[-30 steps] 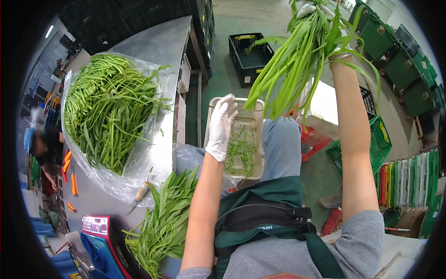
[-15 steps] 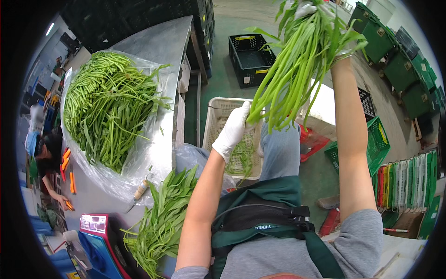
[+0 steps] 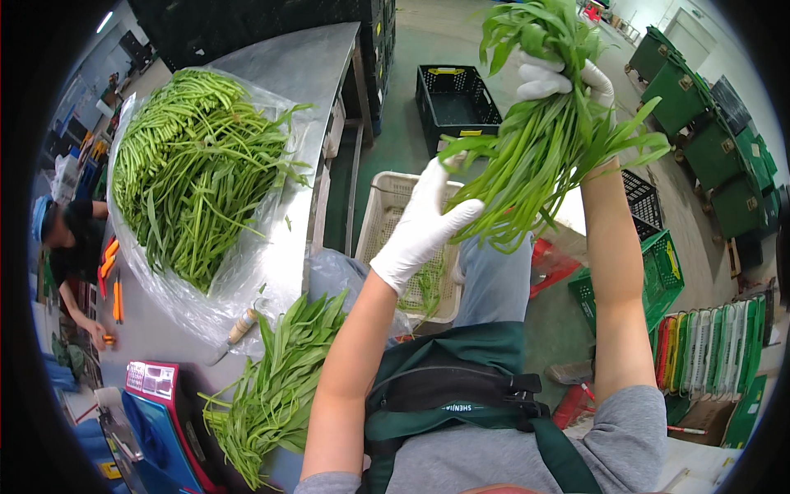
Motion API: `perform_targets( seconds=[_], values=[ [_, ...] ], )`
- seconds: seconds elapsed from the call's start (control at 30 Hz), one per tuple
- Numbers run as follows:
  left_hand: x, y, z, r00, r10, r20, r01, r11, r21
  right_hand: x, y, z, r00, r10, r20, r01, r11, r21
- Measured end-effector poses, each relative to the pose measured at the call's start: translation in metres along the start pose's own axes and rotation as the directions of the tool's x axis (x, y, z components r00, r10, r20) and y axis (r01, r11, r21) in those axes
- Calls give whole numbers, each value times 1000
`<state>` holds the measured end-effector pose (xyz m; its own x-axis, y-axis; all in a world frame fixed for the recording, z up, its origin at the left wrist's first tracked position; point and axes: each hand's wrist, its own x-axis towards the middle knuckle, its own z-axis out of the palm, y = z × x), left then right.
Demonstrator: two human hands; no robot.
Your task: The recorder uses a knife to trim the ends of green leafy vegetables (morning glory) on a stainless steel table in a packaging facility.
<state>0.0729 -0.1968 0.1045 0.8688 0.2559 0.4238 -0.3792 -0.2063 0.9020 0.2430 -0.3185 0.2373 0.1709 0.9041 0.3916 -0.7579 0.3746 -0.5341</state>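
Observation:
A long bunch of water spinach point(image 3: 531, 160) is held up in front of me at the upper right. My right hand point(image 3: 545, 79), in a white glove, is closed around it near the leafy top, and the stems hang down toward the left. Beside the lower stems is my gloved left hand point(image 3: 424, 226), its thumb and fingers spread. Whether it touches the stems is hard to tell. Below it stands a beige plastic crate point(image 3: 374, 206) with leafy scraps inside. A second pile of water spinach point(image 3: 276, 387) lies on the table near my left forearm.
Left, a metal table point(image 3: 288, 70) bears a large heap of greens point(image 3: 206, 173) on clear plastic. A wooden-handled knife point(image 3: 242, 328) and a red-framed scale point(image 3: 177, 420) are close by. A black crate point(image 3: 457, 103) and green crate point(image 3: 658, 272) stand on the floor. Another person point(image 3: 78, 239) works far left.
My left hand has let go of the stem ends and spread its fingers. The bunch has swung, its stems now shorter in view, and my right hand has come lower.

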Motion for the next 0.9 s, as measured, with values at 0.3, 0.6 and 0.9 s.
perform_targets(
  seconds=[0.3,0.6,0.9],
  values=[
    [-2,-5,14,887,182,-423,11,910,414,-9,37,13,998,3,-60,-13,986,-166],
    [-61,-144,-5,853,-437,-287,514,600,613,-13,22,35,980,-140,139,151,986,-71],
    [-26,-80,-3,854,-223,470,501,598,-625,-16,35,43,978,-151,147,144,988,54]
  ],
)
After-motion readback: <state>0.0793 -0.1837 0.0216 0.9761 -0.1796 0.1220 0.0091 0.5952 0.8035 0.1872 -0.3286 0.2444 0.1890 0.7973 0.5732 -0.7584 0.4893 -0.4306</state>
